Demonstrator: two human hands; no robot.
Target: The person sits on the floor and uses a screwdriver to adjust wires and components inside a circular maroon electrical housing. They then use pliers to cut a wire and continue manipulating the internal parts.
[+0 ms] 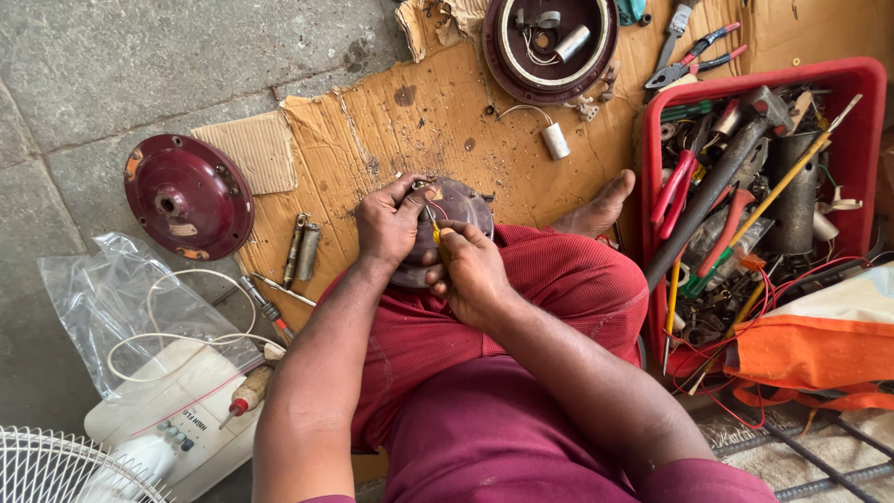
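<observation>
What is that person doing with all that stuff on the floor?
A person sits on the floor with a round dark metal part resting on their leg. The left hand grips its edge while the right hand pokes a yellow-handled screwdriver into it. A red crate of tools stands to the right, and a dark red round cover lies on the left.

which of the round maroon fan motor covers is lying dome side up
The maroon cover on the concrete floor at left; its domed outside faces up, while the one at top lies open side up, showing wires and a capacitor.
</observation>
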